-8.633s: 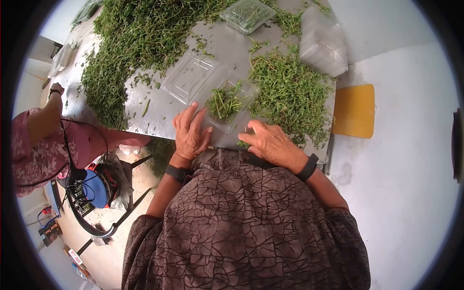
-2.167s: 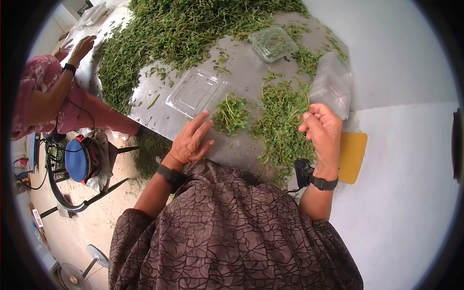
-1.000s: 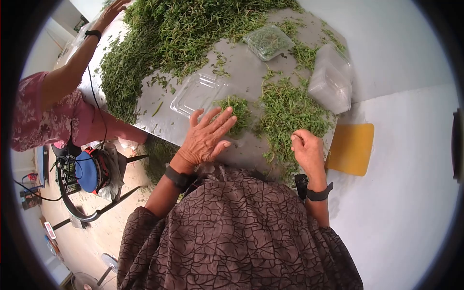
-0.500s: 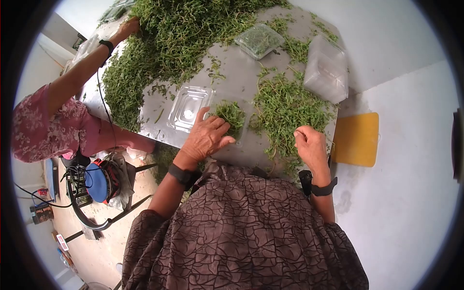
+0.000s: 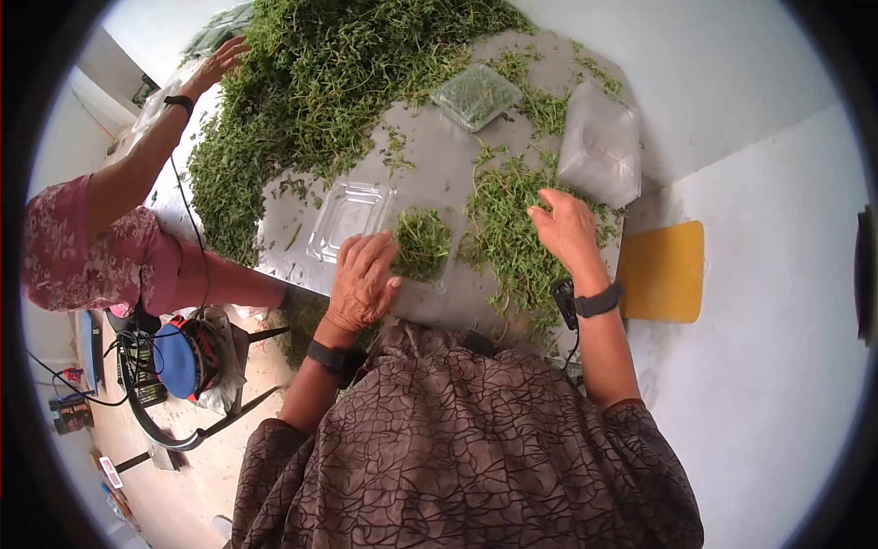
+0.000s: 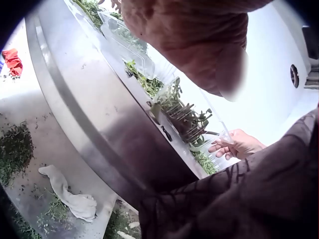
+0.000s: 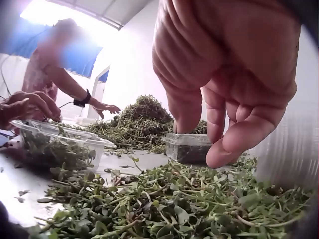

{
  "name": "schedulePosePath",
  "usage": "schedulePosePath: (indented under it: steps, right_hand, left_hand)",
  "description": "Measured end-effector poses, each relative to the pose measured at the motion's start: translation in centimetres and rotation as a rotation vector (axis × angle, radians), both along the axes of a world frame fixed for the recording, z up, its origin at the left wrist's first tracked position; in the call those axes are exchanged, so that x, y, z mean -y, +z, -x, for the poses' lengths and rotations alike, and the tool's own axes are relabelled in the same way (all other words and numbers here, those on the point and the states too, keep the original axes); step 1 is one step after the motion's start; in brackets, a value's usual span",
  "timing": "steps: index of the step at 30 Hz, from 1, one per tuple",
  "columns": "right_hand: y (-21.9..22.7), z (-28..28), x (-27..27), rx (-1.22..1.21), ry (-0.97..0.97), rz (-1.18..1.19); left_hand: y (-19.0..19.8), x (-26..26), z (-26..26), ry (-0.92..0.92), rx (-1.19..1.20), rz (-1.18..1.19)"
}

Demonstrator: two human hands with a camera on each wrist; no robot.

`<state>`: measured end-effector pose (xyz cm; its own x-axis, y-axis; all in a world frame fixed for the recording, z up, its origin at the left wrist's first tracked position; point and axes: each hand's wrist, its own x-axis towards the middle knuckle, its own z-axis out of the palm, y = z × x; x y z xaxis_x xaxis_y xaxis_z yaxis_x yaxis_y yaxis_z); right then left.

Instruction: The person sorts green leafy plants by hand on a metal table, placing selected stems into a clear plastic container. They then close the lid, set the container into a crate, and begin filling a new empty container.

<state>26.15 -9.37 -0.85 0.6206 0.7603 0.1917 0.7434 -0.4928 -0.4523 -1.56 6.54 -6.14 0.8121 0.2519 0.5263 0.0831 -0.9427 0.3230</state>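
Observation:
An unfolded clear plastic clamshell box (image 5: 430, 286) lies on the metal table, its lid (image 5: 350, 220) flat to the left and a clump of leafy green sprigs (image 5: 422, 245) in its base. My left hand (image 5: 361, 279) is at the box's hinge side, fingers extended and fingertips right at the edge between lid and base. Over a loose pile of the same greens (image 5: 512, 242) hovers my right hand (image 5: 567, 233). Its thumb and fingers (image 7: 239, 134) are apart and loosely bent in the right wrist view, with nothing between them.
A closed filled box (image 5: 476, 96) stands farther back. A stack of nested clear boxes (image 5: 601, 146) is at the right edge. A large heap of greens (image 5: 311, 82) covers the back left, where another person's hand (image 5: 219, 64) reaches in. A yellow chair (image 5: 668, 272) stands right.
My left hand has drawn back from over the greens in the box to its hinge side. My right hand has moved forward over the pile, and its fingers have spread from a curl.

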Motion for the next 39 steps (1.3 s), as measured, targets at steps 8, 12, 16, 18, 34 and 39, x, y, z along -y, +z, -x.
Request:
schedulePosePath:
  steps: [8, 12, 16, 18, 34, 39]
  right_hand:
    - [-1.1, -1.6, -5.6, 0.016, -0.002, 0.379]
    - [-3.4, -2.5, -6.3, 0.070, 0.020, 0.367]
    - [-3.4, -3.1, -5.7, 0.128, 0.008, 0.239]
    - [-1.9, -3.1, -4.8, 0.121, -0.005, 0.158]
    - [6.6, 6.1, -4.2, -1.019, 0.116, -0.222]
    - [4.9, 6.1, -3.6, -0.888, 0.019, -0.160]
  left_hand:
    - [-0.7, 1.9, 2.9, 0.107, -0.032, 0.017]
    - [-1.4, 2.2, 3.8, 0.057, 0.030, 0.096]
    - [-1.7, 2.5, 3.4, 0.056, 0.061, 0.093]
    - [-1.8, 2.7, 3.4, 0.099, 0.038, 0.157]
    - [-2.1, 2.0, 1.9, 0.026, 0.049, 0.299]
    - [-1.8, 1.8, 2.3, 0.042, 0.054, 0.303]
